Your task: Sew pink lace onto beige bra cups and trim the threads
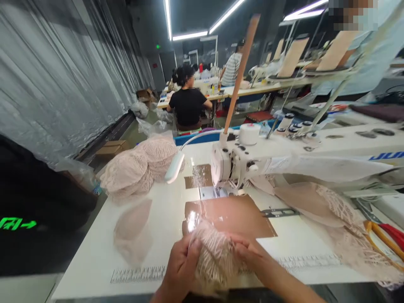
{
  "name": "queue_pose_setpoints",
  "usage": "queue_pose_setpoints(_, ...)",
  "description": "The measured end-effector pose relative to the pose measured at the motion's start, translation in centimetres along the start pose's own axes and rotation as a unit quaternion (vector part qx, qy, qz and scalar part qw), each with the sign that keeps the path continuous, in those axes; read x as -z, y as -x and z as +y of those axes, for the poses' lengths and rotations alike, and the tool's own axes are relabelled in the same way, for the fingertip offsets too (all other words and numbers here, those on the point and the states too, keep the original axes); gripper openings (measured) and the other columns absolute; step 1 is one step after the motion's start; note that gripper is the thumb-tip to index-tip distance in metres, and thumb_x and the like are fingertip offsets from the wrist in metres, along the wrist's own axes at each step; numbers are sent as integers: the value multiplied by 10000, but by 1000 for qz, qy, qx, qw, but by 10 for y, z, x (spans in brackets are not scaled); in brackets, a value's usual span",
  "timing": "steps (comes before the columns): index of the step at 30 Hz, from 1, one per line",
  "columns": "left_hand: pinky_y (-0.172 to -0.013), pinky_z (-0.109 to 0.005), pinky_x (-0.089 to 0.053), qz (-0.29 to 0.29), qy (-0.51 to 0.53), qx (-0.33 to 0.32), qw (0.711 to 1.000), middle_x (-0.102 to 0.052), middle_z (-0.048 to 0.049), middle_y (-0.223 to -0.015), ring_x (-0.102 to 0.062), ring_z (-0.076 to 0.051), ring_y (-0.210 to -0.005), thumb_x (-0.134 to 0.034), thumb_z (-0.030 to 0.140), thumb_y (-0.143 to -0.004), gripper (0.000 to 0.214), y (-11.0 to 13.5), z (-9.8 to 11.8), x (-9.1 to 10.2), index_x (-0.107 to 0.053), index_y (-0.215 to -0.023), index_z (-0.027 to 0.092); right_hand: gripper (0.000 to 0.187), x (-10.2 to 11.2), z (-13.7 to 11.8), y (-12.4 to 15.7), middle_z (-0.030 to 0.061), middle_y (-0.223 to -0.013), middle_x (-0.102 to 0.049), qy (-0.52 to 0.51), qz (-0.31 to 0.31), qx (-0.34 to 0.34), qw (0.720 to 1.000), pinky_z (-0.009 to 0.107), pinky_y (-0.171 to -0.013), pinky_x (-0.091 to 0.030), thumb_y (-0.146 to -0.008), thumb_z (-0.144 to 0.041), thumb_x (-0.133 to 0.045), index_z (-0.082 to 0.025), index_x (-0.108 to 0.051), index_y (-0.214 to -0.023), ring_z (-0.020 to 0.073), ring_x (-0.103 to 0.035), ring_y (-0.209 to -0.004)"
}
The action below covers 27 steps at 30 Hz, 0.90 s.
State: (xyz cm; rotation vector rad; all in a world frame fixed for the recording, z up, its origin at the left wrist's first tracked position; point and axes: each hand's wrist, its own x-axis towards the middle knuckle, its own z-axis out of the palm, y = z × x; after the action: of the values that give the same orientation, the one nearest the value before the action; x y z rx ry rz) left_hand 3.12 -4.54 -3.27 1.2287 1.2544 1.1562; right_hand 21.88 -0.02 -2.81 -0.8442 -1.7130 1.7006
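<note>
Between my two hands, at the table's front edge, is a bunched piece of pale pink lace fabric (214, 256). My left hand (184, 263) grips its left side with the thumb on top. Its right side is pinched by my right hand (248, 252). Just beyond the lace lies a brown sheet (230, 212) on the tabletop, in front of the sewing machine (229, 162). A sheer beige cup-shaped piece (132, 231) lies flat to the left of my hands. Thread snips (280, 212) rest at the brown sheet's right edge.
A pile of pink lace pieces (142, 166) sits at the back left beside a small lamp (175, 168). More sheer and lace fabric (318, 206) lies under the machine arm, near orange-handled scissors (383, 240). A printed ruler (137, 275) runs along the front edge. Other people sit further back.
</note>
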Motion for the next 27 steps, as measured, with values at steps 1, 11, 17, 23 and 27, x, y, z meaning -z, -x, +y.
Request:
queue_pose_setpoints(1, -610, -226, -347, -15, -22, -10, 1000, -453, -6, -642, -401, -125, -632, -454, 478, -898, 406, -1, 1, 1, -531, -683, 142, 488, 0, -1, 0, 44, -796, -571, 8, -7, 9, 1000, 307, -752, -413, -837, -611, -458, -154, -620, -776, 195, -517, -787)
queue_pose_setpoints(11, -663, -247, -396, 21, 65, 35, 997, -500, -3, -664, -445, -134, -664, -435, 435, -925, 387, 0, -11, 5, -545, -686, 151, 426, -3, 11, -4, -33, -584, -387, -79, 26, -85, 993, 226, -495, -221, -770, -506, -624, -154, -483, -576, 85, -328, -538)
queue_pose_setpoints(17, -937, -375, -421, -18, 413, 140, 899, -629, -76, -1053, -566, -227, -1013, -460, 574, -867, 456, 9, -15, 4, -622, -1055, 191, 379, -7, 14, -2, -3, -584, -506, -238, 139, -93, 957, 236, -501, -348, -722, -509, -682, -149, -593, -648, 113, -443, -532)
queue_pose_setpoints(23, -1045, -443, -344, -78, 358, 131, 921, -575, -126, -1249, -475, -310, -1216, -716, 285, -742, 642, 23, -12, -16, -475, -1327, 178, 275, -9, 5, -7, 12, -671, -538, -77, 106, -11, 991, 250, -617, -426, -751, -383, -687, -154, -640, -607, 138, -487, -651)
queue_pose_setpoints(27, -1058, -428, -344, -64, 275, 88, 955, -624, -101, -1186, -490, -311, -1199, -680, 175, -753, 487, 18, -6, -18, -586, -1230, 155, 233, -8, 0, -6, 20, -676, -597, -139, 118, -48, 982, 262, -594, -447, -699, -387, -726, -159, -685, -672, 156, -532, -645)
